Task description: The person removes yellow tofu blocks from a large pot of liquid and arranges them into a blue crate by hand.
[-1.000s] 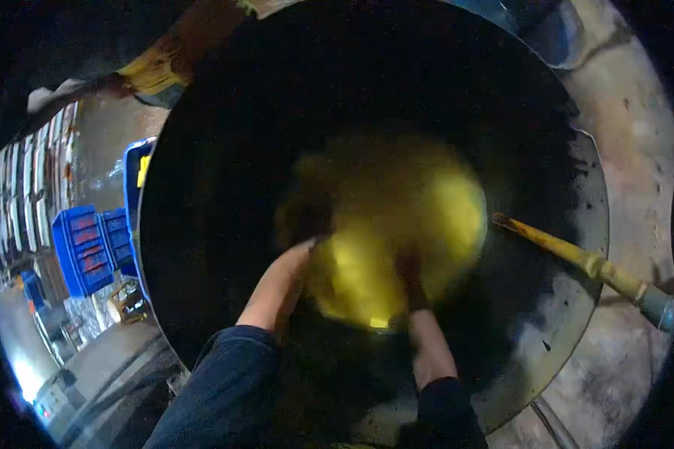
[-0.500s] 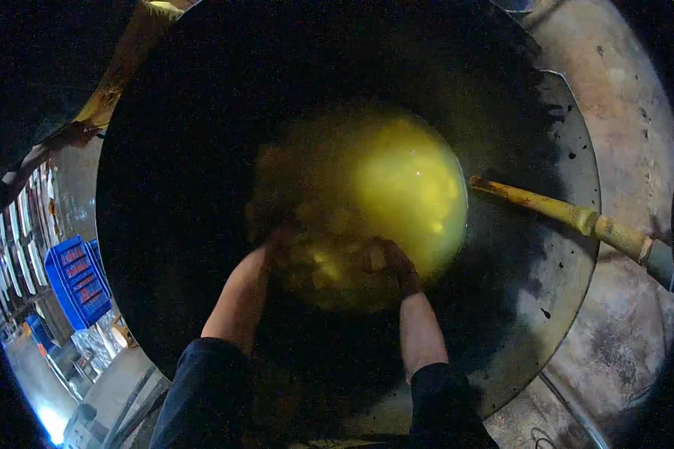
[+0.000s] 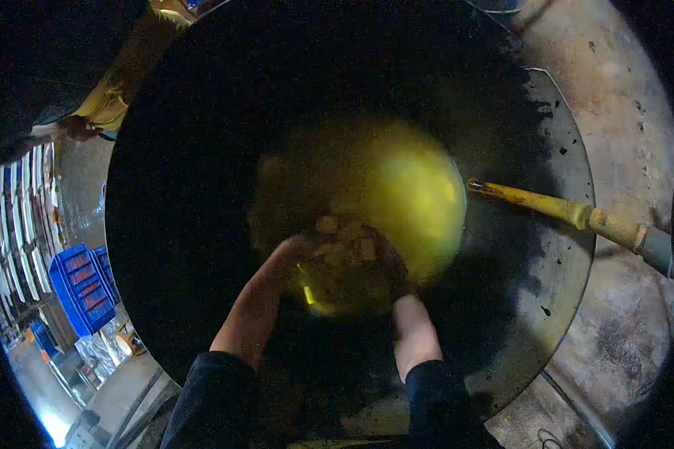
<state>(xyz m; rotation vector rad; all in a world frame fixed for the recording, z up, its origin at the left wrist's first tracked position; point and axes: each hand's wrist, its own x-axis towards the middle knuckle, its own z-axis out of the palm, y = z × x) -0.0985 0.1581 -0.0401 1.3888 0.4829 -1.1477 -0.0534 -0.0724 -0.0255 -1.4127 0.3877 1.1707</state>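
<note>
Both my hands reach into a big dark wok (image 3: 547,299) with murky yellow liquid (image 3: 427,202) at its bottom. Several small pale brown block-shaped pieces (image 3: 344,243) lie bunched between the hands; their exact kind I cannot make out. On the left side of the cluster my left hand (image 3: 303,245) curves inward against the pieces. Facing it from the right is my right hand (image 3: 388,258), its fingers dim and curled around the same cluster. Shadow and liquid hide most fingertips.
A bamboo handle (image 3: 532,200) slants over the wok's right rim. Blue plastic crates (image 3: 84,290) stand beyond the left rim. At the upper left are another person's sleeve (image 3: 112,101) and hand (image 3: 79,129). A stained stone-like surface (image 3: 621,322) borders the right.
My hands have come closer together, gathering the block-shaped pieces between them. The pieces now show more clearly. The view has shifted slightly, and the other person's hand now shows at the upper left.
</note>
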